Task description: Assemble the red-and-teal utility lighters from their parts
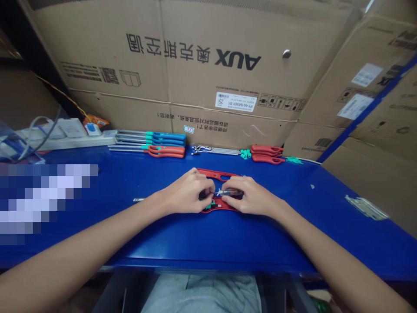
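My right hand (250, 194) grips a clear fuel tank (230, 191) with a pale valve end that points left. At that end, the fingers of my left hand (192, 192) are pinched together; what they hold is too small to make out. Just below lies a red lighter handle shell (228, 206) with a green part (209, 206) and thin wires in it, partly covered by my hands. Beyond my fingers is a second red handle shell (213, 173) with an oval opening. A metal lighter tube (138, 200) shows in part to the left, under my left forearm.
Blue and red stick lighters (167, 151) are stacked at the back, beside a power strip (74, 140). Metal rods (224, 151), green pieces (246, 154) and red handle shells (267, 160) line the cardboard wall (195, 87). Flat metal pieces (366, 207) lie right.
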The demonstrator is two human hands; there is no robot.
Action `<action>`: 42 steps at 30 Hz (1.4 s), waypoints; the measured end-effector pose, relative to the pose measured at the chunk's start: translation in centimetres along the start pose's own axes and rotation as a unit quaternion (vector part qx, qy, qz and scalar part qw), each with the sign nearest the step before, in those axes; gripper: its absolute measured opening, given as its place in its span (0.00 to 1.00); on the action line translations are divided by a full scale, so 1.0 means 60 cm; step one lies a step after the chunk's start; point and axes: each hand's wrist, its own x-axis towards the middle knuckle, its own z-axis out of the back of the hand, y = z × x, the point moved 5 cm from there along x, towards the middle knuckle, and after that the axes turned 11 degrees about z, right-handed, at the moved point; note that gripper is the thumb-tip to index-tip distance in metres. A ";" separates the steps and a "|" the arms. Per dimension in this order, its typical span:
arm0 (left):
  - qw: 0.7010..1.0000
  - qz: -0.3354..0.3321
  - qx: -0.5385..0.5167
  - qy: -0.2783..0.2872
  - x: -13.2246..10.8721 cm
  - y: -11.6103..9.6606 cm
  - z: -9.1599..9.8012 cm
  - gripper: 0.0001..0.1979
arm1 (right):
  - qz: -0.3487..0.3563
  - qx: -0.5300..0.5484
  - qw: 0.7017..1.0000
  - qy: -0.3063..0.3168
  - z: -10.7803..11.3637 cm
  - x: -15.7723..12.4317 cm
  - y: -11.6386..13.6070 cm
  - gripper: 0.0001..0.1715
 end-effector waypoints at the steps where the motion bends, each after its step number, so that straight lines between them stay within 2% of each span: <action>1: 1.000 0.000 0.000 0.000 0.000 0.000 0.000 0.04 | 0.000 0.000 1.000 0.000 0.000 0.000 0.000 0.06; 42: 1.000 -0.012 0.005 -0.012 0.000 -0.003 0.000 0.06 | 0.009 0.001 1.000 -0.003 0.000 0.000 0.004 0.05</action>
